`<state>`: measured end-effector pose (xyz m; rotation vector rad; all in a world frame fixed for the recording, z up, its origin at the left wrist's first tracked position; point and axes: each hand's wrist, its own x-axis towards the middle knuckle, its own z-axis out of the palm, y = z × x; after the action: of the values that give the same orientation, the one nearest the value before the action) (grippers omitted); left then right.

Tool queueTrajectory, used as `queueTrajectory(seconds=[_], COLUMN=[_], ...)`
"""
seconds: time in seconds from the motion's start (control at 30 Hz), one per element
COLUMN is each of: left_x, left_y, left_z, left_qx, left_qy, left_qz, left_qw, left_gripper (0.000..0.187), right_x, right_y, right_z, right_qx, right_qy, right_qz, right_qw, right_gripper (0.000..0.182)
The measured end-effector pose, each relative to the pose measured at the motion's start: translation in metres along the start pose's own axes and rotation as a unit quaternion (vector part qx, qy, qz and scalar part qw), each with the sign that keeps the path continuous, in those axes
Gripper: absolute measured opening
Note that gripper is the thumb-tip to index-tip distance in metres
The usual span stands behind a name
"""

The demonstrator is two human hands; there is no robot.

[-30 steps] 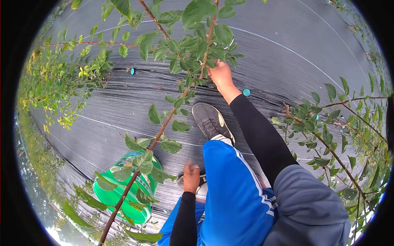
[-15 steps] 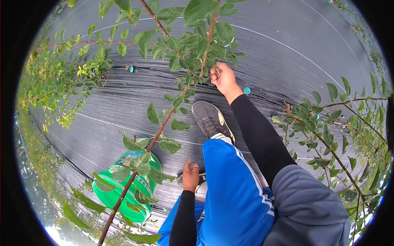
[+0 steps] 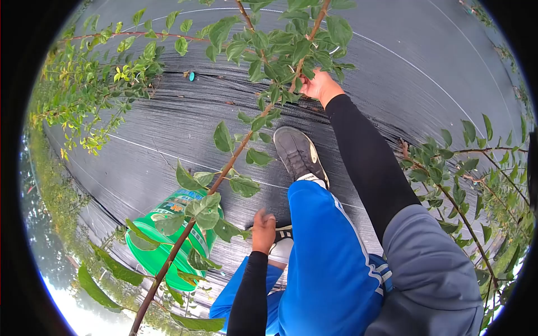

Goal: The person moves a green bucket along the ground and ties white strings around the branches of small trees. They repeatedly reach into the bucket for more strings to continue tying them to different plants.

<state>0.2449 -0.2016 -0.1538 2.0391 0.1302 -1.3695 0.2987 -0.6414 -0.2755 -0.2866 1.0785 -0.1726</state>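
One view, head | right hand (image 3: 319,87) part-curled at branch (image 3: 225,170), cannot tell if gripping | branch just left of that hand | left hand (image 3: 263,231) below, half-curled, contents unclear | likely light, springy, leaves (image 3: 244,186) tearable; hold bare bark (image 3: 237,151)

Dark ground sheeting (image 3: 386,25) with thin white lines (image 3: 413,66) spreads beside a grassy strip (image 3: 49,173) in daylight.

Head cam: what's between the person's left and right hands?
In the head view, a dark shoe lies between the left hand and the right hand, with dark ground sheet showing around it.
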Motion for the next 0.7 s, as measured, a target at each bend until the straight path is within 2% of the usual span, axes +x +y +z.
queueTrajectory(seconds=[0.1, 0.13, 0.23, 0.3, 0.4, 0.47, 0.57, 0.63, 0.7], left_x=[0.004, 0.002, 0.000, 0.001, 0.003, 0.004, 0.003, 0.002, 0.002], left_y=[-0.015, -0.015, -0.010, -0.009, -0.020, -0.024, -0.020, -0.019, -0.017], left_z=[0.002, 0.002, 0.002, 0.001, 0.000, 0.000, -0.001, -0.001, -0.001], left_qx=[0.007, 0.005, 0.007, 0.019, -0.008, -0.010, -0.013, -0.008, 0.000], left_qy=[0.010, 0.015, 0.012, -0.003, -0.005, -0.007, -0.011, -0.007, -0.008], left_qz=[0.015, 0.012, -0.005, -0.013, 0.002, 0.008, 0.013, 0.004, -0.001], left_qw=[1.000, 1.000, 1.000, 1.000, 1.000, 1.000, 1.000, 1.000, 1.000], left_gripper=[0.042, 0.042, 0.042, 0.042, 0.042, 0.042, 0.042, 0.042, 0.043], right_x=[0.013, 0.014, 0.012, 0.006, 0.004, 0.014, 0.001, -0.011, -0.005], right_y=[0.000, -0.001, 0.001, 0.000, 0.003, 0.002, 0.002, 0.002, -0.001], right_z=[-0.003, -0.004, 0.001, 0.003, 0.005, 0.003, 0.004, 0.023, 0.021], right_qx=[0.034, -0.029, -0.084, -0.067, -0.126, -0.067, -0.007, -0.019, 0.144], right_qy=[0.023, 0.034, 0.030, 0.045, 0.033, 0.055, 0.033, 0.075, 0.178], right_qz=[0.010, 0.014, 0.029, 0.030, 0.032, 0.081, 0.057, 0.048, 0.094], right_qw=[0.999, 0.999, 0.996, 0.996, 0.991, 0.993, 0.998, 0.996, 0.969], right_gripper=[0.023, 0.024, 0.025, 0.025, 0.027, 0.035, 0.039, 0.041, 0.039])
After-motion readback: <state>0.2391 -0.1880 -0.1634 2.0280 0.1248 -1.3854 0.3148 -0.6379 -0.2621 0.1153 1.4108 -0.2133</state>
